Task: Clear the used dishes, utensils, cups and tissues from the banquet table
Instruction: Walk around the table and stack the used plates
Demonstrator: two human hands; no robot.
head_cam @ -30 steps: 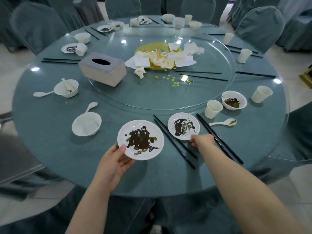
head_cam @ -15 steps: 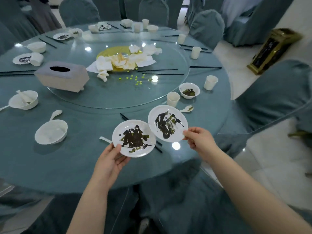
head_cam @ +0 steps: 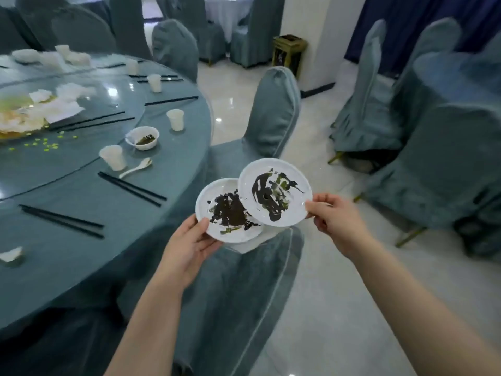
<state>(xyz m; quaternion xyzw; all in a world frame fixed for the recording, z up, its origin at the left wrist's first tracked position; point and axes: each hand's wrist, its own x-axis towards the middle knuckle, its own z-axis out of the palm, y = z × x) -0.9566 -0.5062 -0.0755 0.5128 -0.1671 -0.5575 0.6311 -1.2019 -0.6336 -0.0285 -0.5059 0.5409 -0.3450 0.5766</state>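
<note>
- round banquet table [head_cam: 89, 256], teal cloth under glass, lies at 9 o'clock of both hands, still carrying chopsticks, cups and a bowl.
- covered chair [head_cam: 244, 289], soft teal fabric, sits below the plates.
- right plate [head_cam: 273, 195], round, white, dark-smeared, is pinched at its 3 o'clock rim by the right hand [head_cam: 337, 219], overlapping the left plate [head_cam: 230, 213].
- left hand [head_cam: 189, 245] clamps that plate at 7 o'clock.
</note>
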